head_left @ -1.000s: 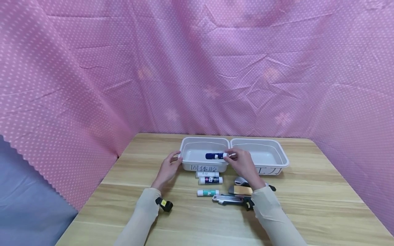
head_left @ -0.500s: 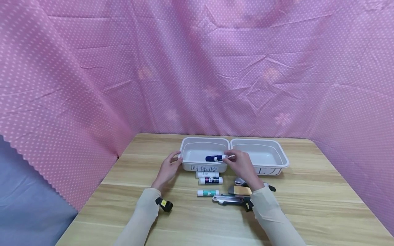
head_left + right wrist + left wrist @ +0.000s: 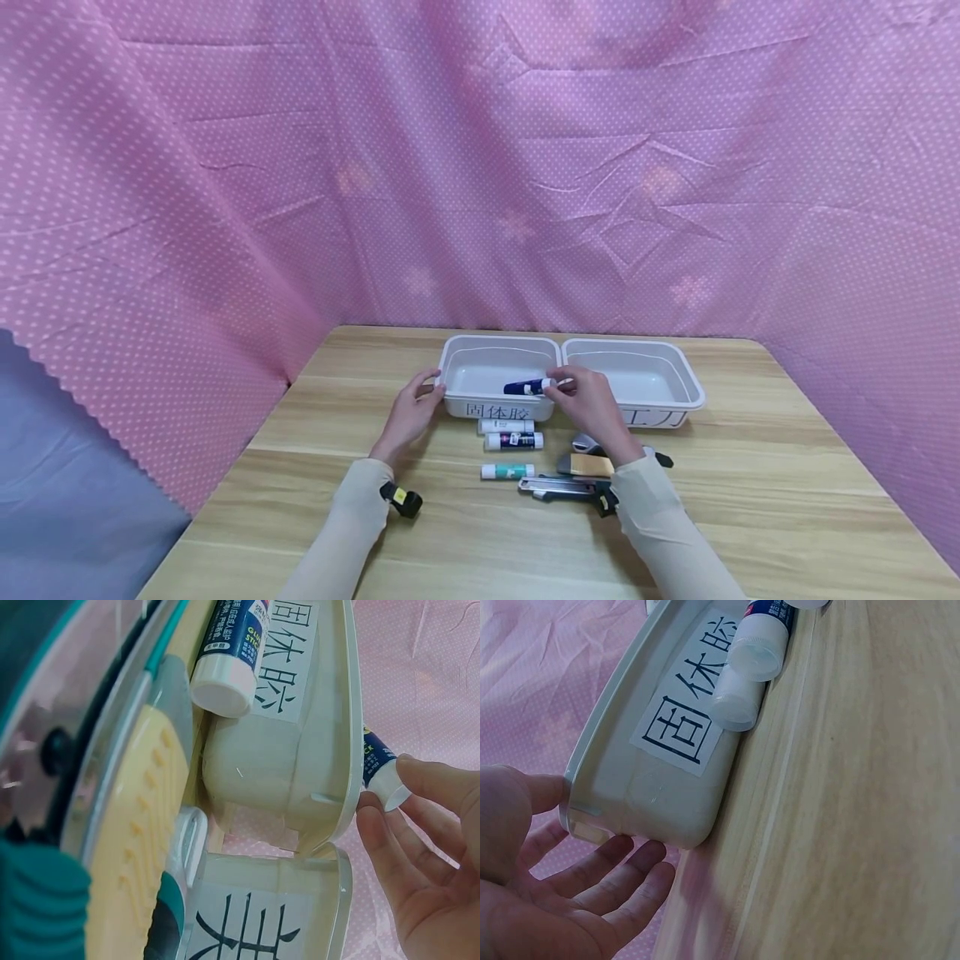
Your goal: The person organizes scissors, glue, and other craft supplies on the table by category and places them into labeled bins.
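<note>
Since the earlier frames, your navy-blue cylindrical glue stick with white ends (image 3: 525, 387) has gone from nearly level to slightly tilted, its navy end lower. It sits over the front right part of the white rectangular plastic tray (image 3: 495, 354) on your left, with its navy end partly hidden behind the rim in the right wrist view. Your right hand (image 3: 592, 402) pinches one white end between thumb and fingers, just beside the rim. Your left hand (image 3: 408, 417) holds the tray's left end, thumb at the rim and fingers bent beneath it.

On the tray's front wall you have a white paper label with black characters (image 3: 679, 731). A second white rectangular plastic tray (image 3: 637, 367) stands directly to its right, also labelled.

Before the left tray, three more glue sticks lie crosswise: a white cylindrical one (image 3: 506, 427) nearest the wall, a dark-blue one with white ends (image 3: 513, 442), then a green-banded white one (image 3: 507, 472) nearer you. Beside them, around your right wrist, lie a yellow-bodied utility knife (image 3: 591, 465), a silver-and-dark utility knife (image 3: 557, 485) and other partly covered tools. Everything rests on the pale wood-grain worktop (image 3: 465, 542), with a pink dotted curtain (image 3: 480, 208) behind.
</note>
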Motion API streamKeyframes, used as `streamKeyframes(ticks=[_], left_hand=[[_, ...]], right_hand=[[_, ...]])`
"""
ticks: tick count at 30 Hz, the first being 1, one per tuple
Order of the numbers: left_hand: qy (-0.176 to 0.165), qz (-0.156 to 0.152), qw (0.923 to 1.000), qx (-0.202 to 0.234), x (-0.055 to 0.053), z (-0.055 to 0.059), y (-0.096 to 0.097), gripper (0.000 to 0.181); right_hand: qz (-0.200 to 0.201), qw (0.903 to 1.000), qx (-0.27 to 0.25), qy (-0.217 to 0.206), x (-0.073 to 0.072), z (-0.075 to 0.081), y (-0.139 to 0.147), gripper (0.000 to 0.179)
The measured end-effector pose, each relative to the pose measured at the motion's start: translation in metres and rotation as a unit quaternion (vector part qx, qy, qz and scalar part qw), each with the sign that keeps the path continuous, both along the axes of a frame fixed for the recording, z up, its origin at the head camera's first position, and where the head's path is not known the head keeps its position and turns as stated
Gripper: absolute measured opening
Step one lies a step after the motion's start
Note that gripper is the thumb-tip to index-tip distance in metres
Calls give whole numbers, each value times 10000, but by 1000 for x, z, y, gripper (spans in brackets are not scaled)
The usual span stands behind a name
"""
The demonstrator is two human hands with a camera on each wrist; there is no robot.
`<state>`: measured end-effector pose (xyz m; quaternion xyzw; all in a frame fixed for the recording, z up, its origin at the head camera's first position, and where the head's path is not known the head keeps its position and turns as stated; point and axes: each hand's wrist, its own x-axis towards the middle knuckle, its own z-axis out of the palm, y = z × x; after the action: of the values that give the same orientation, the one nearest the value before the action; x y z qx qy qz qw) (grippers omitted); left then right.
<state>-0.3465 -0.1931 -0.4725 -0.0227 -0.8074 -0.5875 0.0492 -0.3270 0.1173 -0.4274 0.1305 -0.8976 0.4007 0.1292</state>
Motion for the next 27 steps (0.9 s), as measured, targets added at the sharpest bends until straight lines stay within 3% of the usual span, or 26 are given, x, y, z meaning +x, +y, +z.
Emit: streamKeyframes(ticks=[27], left_hand=[[199, 12, 9998, -32, -3, -6, -1, 43]], right_hand=[[72, 9998, 165, 106, 2, -1, 2, 25]])
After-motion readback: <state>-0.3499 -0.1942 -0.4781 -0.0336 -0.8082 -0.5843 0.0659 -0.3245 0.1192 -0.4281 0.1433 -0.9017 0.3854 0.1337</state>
